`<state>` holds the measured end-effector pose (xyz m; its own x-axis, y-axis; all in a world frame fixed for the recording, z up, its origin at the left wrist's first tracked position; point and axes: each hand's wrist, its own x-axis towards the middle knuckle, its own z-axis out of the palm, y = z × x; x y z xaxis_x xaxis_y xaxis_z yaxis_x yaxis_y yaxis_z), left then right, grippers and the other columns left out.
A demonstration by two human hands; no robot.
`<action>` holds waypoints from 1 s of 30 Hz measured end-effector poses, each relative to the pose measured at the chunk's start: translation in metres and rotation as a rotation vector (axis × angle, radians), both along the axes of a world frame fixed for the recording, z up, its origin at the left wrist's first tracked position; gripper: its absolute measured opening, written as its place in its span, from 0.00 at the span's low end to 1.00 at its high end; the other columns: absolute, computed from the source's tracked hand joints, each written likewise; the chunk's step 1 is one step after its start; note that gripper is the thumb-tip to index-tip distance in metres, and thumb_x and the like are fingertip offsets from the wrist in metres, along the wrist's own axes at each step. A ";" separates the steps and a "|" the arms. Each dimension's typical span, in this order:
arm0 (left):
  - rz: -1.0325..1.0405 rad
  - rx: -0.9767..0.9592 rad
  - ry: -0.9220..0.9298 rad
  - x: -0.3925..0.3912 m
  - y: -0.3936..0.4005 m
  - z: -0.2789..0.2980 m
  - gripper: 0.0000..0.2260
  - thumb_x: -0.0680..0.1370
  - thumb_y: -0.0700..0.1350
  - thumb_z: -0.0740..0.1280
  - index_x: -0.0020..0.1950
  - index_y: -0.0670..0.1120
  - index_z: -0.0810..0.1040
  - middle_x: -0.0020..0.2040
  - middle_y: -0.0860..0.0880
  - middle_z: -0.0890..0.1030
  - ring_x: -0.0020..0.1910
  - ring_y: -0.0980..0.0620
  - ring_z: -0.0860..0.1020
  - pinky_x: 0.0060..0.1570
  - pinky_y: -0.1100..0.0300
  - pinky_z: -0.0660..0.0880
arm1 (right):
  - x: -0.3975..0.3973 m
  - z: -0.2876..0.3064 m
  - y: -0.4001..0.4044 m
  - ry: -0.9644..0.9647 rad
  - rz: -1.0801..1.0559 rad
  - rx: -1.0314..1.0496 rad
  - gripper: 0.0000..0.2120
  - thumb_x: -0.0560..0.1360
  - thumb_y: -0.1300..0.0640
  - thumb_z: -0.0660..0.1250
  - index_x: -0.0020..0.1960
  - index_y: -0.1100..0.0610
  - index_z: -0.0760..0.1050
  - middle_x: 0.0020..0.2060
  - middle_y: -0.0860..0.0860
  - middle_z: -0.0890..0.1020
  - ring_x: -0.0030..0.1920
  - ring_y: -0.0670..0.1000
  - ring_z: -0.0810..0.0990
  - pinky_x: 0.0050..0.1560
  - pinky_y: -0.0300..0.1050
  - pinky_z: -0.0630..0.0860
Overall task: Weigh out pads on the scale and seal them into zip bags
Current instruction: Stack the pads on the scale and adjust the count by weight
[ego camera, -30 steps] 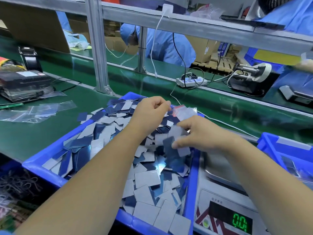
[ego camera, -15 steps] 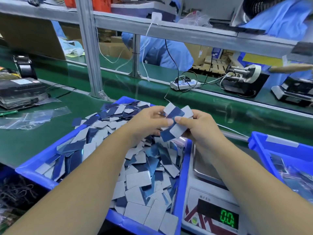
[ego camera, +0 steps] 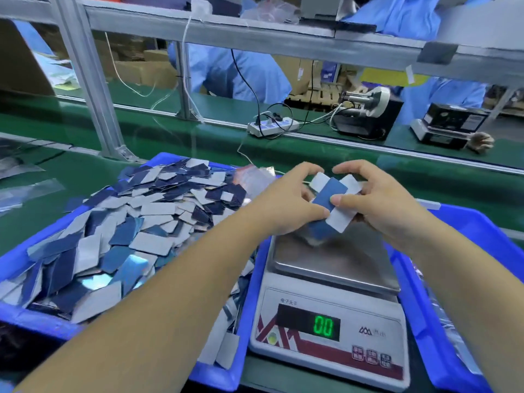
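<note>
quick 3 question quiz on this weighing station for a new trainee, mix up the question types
1. True or false: the bunch of pads already rests on the scale pan.
2. What does the scale display read?
3. The loose pads sit in a blue bin on which side of the scale? A) the person's left B) the person's right

Key
1. False: left hand and right hand hold it above the pan.
2. Zero.
3. A

Two bare hands point(ego camera: 286, 205) point(ego camera: 382, 205), two blue plastic bins point(ego camera: 17, 262) point(ego camera: 479, 225), one white scale point(ego camera: 329, 330), countless blue and grey pads point(ego camera: 147, 219).
</note>
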<state>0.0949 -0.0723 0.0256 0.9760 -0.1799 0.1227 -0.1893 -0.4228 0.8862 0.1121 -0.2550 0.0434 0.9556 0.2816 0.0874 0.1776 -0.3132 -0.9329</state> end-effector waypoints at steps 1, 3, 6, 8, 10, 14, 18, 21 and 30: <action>0.001 0.072 -0.020 0.001 -0.006 -0.004 0.26 0.73 0.45 0.75 0.67 0.58 0.69 0.40 0.54 0.80 0.38 0.56 0.78 0.45 0.58 0.77 | 0.000 -0.004 -0.007 -0.050 -0.014 -0.087 0.16 0.73 0.65 0.73 0.54 0.48 0.77 0.45 0.58 0.83 0.40 0.54 0.81 0.40 0.49 0.80; 0.010 0.252 -0.078 0.001 -0.011 -0.012 0.22 0.73 0.51 0.74 0.65 0.58 0.72 0.45 0.57 0.80 0.47 0.56 0.78 0.53 0.54 0.77 | 0.001 -0.015 -0.016 -0.163 -0.061 -0.287 0.12 0.72 0.61 0.73 0.48 0.45 0.78 0.41 0.45 0.83 0.39 0.48 0.80 0.41 0.42 0.78; 0.000 0.487 -0.157 0.002 -0.009 -0.024 0.19 0.75 0.60 0.70 0.64 0.57 0.76 0.56 0.53 0.75 0.60 0.50 0.70 0.62 0.50 0.70 | 0.002 -0.028 -0.021 -0.263 -0.089 -0.541 0.07 0.71 0.54 0.70 0.45 0.43 0.76 0.39 0.38 0.80 0.40 0.41 0.77 0.34 0.30 0.69; 0.004 0.557 -0.180 0.001 -0.007 -0.028 0.20 0.75 0.64 0.68 0.64 0.57 0.78 0.57 0.54 0.71 0.61 0.51 0.64 0.65 0.50 0.66 | 0.003 -0.031 -0.022 -0.303 -0.049 -0.647 0.03 0.73 0.52 0.69 0.45 0.45 0.76 0.43 0.42 0.80 0.44 0.45 0.76 0.39 0.34 0.70; 0.015 0.550 -0.216 0.001 -0.006 -0.031 0.17 0.76 0.65 0.66 0.60 0.58 0.81 0.56 0.55 0.71 0.61 0.51 0.63 0.65 0.49 0.64 | 0.004 -0.031 -0.022 -0.365 0.013 -0.737 0.06 0.73 0.49 0.68 0.43 0.51 0.79 0.42 0.50 0.79 0.48 0.52 0.74 0.43 0.44 0.72; 0.044 0.452 -0.213 0.001 -0.002 -0.033 0.13 0.78 0.61 0.66 0.57 0.57 0.82 0.54 0.56 0.72 0.62 0.52 0.64 0.66 0.51 0.64 | 0.003 -0.030 -0.024 -0.376 0.063 -0.786 0.17 0.73 0.45 0.65 0.46 0.59 0.81 0.42 0.60 0.79 0.49 0.57 0.73 0.52 0.54 0.75; 0.069 0.323 -0.176 0.000 0.002 -0.033 0.06 0.79 0.55 0.68 0.55 0.59 0.81 0.55 0.54 0.74 0.65 0.53 0.67 0.63 0.57 0.65 | 0.005 -0.028 -0.030 -0.360 -0.032 -0.642 0.10 0.74 0.47 0.69 0.49 0.52 0.82 0.44 0.49 0.80 0.43 0.44 0.75 0.47 0.46 0.75; 0.102 0.315 -0.183 0.000 0.004 -0.030 0.03 0.80 0.52 0.68 0.51 0.60 0.79 0.57 0.51 0.76 0.64 0.52 0.68 0.59 0.60 0.64 | 0.010 -0.028 -0.036 -0.304 -0.060 -0.571 0.02 0.74 0.48 0.70 0.45 0.45 0.81 0.40 0.38 0.80 0.39 0.35 0.75 0.39 0.36 0.69; 0.177 0.160 -0.328 -0.006 0.010 -0.023 0.11 0.79 0.43 0.66 0.43 0.59 0.81 0.43 0.58 0.78 0.45 0.66 0.72 0.42 0.76 0.63 | 0.012 -0.028 -0.045 -0.229 -0.093 -0.469 0.03 0.74 0.48 0.71 0.42 0.46 0.82 0.31 0.35 0.79 0.30 0.37 0.74 0.35 0.38 0.69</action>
<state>0.0888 -0.0625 0.0028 0.9073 -0.0549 0.4170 -0.3632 -0.6021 0.7110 0.1245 -0.3001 0.0151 0.9495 0.2558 0.1819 0.3123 -0.7117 -0.6292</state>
